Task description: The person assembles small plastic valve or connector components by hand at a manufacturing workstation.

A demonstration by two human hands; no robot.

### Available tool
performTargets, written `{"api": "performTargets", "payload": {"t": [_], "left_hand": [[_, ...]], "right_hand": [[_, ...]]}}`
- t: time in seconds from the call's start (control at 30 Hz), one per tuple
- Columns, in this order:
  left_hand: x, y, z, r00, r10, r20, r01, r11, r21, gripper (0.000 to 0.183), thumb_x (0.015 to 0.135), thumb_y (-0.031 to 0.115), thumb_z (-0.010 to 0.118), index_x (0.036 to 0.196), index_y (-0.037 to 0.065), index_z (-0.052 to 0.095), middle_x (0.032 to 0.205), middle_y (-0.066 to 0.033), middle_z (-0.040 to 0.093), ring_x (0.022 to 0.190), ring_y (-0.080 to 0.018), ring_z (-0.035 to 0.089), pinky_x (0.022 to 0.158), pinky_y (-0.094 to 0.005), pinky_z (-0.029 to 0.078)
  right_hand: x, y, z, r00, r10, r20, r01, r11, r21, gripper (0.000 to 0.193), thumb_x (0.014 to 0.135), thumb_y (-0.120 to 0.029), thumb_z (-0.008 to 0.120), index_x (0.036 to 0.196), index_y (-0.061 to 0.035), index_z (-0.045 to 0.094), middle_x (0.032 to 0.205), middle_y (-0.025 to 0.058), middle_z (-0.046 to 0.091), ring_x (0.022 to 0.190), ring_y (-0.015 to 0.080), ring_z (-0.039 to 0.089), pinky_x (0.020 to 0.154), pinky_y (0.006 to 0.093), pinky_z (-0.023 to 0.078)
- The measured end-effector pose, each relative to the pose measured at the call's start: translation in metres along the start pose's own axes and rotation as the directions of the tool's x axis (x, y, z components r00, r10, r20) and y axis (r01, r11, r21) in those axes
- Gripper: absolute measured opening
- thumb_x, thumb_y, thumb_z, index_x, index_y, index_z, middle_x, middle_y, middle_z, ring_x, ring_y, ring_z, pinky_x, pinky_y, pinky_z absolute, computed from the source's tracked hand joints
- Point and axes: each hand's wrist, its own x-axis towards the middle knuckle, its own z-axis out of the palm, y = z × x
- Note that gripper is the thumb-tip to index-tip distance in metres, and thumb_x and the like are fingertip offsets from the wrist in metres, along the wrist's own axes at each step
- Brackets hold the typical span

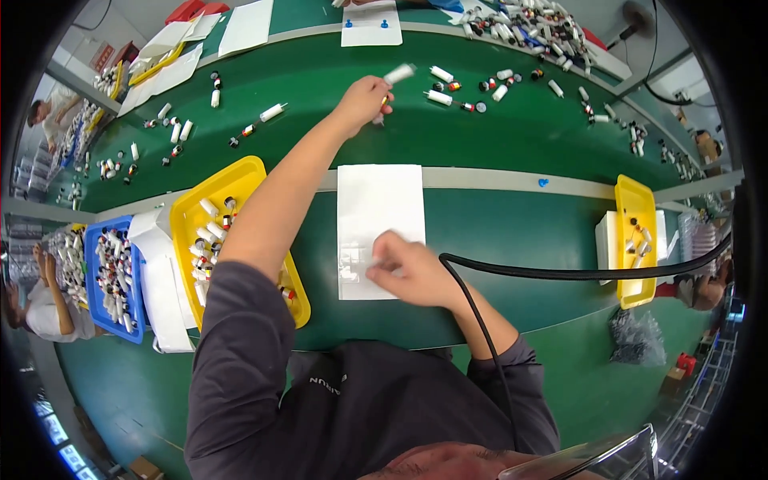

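My left hand (364,106) reaches far out over the green conveyor belt (320,80). Its fingers are closed on a small white cylinder (400,74), which is blurred by motion. Part of the cylinder's lower end is hidden by the fingers. My right hand (412,270) hovers over a white sheet (376,204) at the front edge of the belt. Its fingers are curled in, with thumb and forefinger close together and smeared. What they hold, if anything, I cannot make out. A glossy, transparent patch shows on the sheet beside that hand.
More white cylinders with dark and red ends (272,112) lie scattered on the belt. A yellow tray (256,172) and a blue tray (138,276) of such parts stand left, another yellow tray (638,298) right. A black cable (560,273) crosses my right forearm. Co-workers sit at left.
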Motion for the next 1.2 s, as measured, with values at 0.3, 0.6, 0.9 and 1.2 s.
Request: {"api": "performTargets", "payload": {"t": [0.3,0.6,0.9,1.2], "left_hand": [[-0.183,0.008,0.068,0.94,-0.112,0.323,0.339,0.415,-0.844,0.033,0.109,0.031,0.04,0.128,0.007,0.053,0.131,-0.0197,0.06,0.121,-0.0306,0.058,0.11,-0.0407,0.044],[-0.207,-0.004,0.082,0.974,0.005,0.228,0.156,0.716,-0.68,0.054,0.104,0.031,0.045,0.148,-0.001,0.045,0.131,-0.0068,0.054,0.12,-0.019,0.05,0.113,-0.0369,0.034],[-0.196,-0.022,0.087,0.954,0.107,0.279,0.051,0.862,-0.505,0.033,0.105,0.011,0.053,0.137,0.005,0.057,0.136,-0.0134,0.062,0.116,-0.0184,0.06,0.104,-0.034,0.045],[-0.187,-0.032,0.098,0.999,-0.018,0.033,0.036,0.714,-0.699,0.022,0.105,0.015,0.055,0.125,0.005,0.058,0.133,-0.0119,0.063,0.114,-0.0177,0.061,0.101,-0.034,0.048]], "right_hand": [[0.029,0.037,-0.019,0.532,-0.389,-0.752,0.229,0.921,-0.315,0.062,0.082,-0.004,0.08,0.128,-0.0024,0.039,0.103,0.012,0.064,0.096,0.0205,0.063,0.09,0.0356,0.051],[0.027,0.044,-0.03,0.713,-0.031,-0.701,0.407,0.832,0.377,0.054,0.088,0.005,0.067,0.13,-0.0068,0.034,0.099,0.0095,0.065,0.089,0.0193,0.064,0.087,0.0353,0.052],[0.018,0.059,-0.052,0.916,0.155,-0.371,0.282,0.408,0.868,0.045,0.096,-0.003,0.055,0.132,-0.0075,0.03,0.103,0.0115,0.067,0.079,0.0189,0.062,0.074,0.0327,0.049],[0.029,0.068,-0.025,0.6,-0.376,-0.707,0.35,0.917,-0.19,0.067,0.081,0.009,0.075,0.129,-0.0062,0.032,0.111,0.0123,0.055,0.092,0.0176,0.059,0.084,0.0318,0.051]]}}
